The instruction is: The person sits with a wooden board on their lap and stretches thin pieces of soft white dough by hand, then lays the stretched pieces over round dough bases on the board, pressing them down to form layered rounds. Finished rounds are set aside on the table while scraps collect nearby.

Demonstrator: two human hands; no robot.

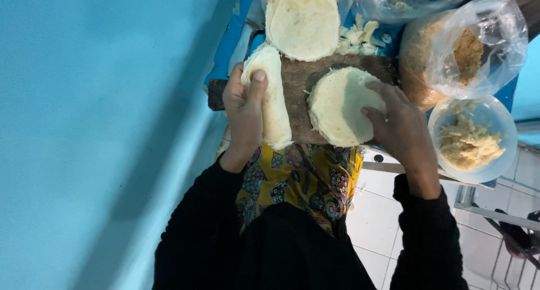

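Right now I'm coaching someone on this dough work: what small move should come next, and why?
Probably lift the right hand off the flat dough round and reach for the bowl of filling: the round lies spread on the wooden board, bare of filling, while the left hand already grips a rolled piece.

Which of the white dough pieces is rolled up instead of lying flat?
The roll in the left hand. The disc under the right hand and the stack behind the board lie flat.

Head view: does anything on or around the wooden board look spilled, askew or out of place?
Pale dough scraps lie scattered loose on the blue surface beyond the wooden board, beside the stack of flat rounds. The left hand grips a rolled piece of dough; the right hand rests on a flat round.
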